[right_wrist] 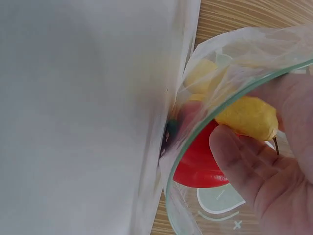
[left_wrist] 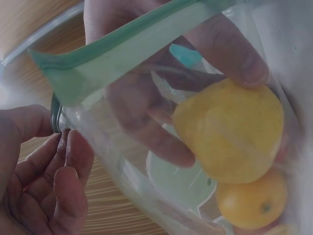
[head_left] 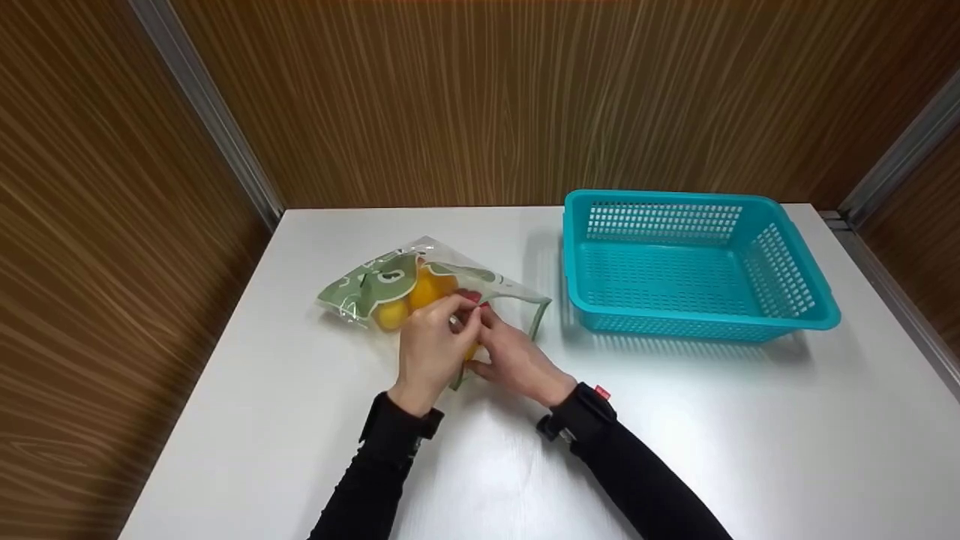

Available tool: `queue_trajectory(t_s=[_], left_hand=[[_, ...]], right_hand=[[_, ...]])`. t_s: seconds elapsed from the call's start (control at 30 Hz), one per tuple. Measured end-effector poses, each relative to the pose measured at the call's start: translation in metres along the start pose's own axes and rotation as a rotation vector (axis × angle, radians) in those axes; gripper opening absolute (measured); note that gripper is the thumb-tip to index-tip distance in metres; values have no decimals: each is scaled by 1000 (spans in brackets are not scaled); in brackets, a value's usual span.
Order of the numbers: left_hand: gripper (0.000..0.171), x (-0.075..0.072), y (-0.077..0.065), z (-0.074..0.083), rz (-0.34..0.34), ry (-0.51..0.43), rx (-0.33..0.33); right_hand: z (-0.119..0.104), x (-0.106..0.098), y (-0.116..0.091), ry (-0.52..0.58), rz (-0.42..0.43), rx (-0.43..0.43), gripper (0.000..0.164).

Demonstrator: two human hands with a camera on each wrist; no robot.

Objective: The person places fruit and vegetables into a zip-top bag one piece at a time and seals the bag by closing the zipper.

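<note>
A clear zip bag [head_left: 388, 276] with green print lies on the table, fruit inside it. My left hand [head_left: 431, 349] pinches the bag's green-edged mouth, as the left wrist view shows. Through that mouth reaches my right hand [head_left: 521, 364]. Its thumb and fingers grip a yellow pear [right_wrist: 252, 117] with a dark stem, inside the bag. A shiny red fruit [right_wrist: 200, 164] sits right beside the pear in the right wrist view. Below the pear in the left wrist view is a small orange fruit [left_wrist: 252, 198]. In the head view, both hands partly hide the bag's opening.
A turquoise plastic basket [head_left: 705, 316] with perforated sides stands at the back right of the white table [head_left: 247, 420]. Behind the table rises a wood-grain panel [head_left: 480, 105], with another panel [head_left: 90, 225] along the left.
</note>
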State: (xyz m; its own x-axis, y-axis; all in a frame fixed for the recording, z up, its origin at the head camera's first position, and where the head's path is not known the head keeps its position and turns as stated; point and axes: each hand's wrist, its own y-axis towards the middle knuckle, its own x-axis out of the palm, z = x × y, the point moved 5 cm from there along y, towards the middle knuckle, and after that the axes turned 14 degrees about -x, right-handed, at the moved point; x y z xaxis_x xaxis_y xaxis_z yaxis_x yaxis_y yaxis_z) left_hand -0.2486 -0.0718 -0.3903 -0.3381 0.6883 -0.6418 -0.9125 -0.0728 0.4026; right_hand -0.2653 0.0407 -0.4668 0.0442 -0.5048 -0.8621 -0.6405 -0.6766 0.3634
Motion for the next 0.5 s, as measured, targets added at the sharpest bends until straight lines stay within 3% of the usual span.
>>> queue_trajectory(t_s=[0.23, 0.5], left_hand=[[10, 0, 0, 0, 0, -1, -15], [10, 0, 1, 0, -11, -10, -16]], right_hand=[[-2, 1, 0, 57, 42, -26, 65], [-2, 8, 0, -5, -94, -57, 50]])
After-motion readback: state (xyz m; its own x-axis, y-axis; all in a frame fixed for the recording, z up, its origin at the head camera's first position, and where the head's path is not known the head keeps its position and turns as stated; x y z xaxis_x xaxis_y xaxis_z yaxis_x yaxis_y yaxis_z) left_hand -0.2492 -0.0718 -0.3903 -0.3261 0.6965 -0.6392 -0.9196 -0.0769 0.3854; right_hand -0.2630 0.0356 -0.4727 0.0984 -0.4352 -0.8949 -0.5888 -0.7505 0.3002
